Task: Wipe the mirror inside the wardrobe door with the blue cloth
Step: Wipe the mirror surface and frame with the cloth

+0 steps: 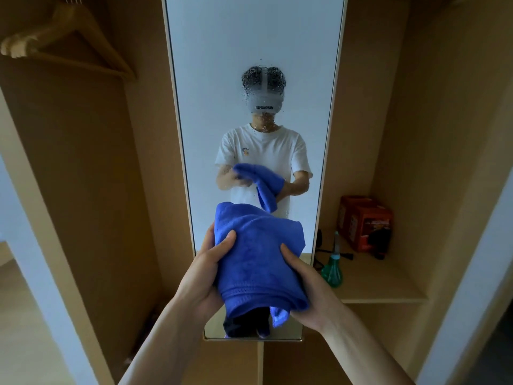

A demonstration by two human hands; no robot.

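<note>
A tall narrow mirror (249,45) stands straight ahead in a pale frame, speckled with water droplets around its middle. The blue cloth (256,259) is bunched up in front of the mirror's lower part, held between both hands and apart from the glass. My left hand (205,270) grips its left side with the thumb on top. My right hand (308,290) grips its right side and lower edge. The mirror reflects a person in a white T-shirt holding the same cloth.
A green spray bottle (333,268) stands on the wooden shelf (388,290) right of the mirror, with red boxes (366,223) and a black cable behind it. A wooden hanger (69,43) hangs at upper left. Wardrobe panels close in both sides.
</note>
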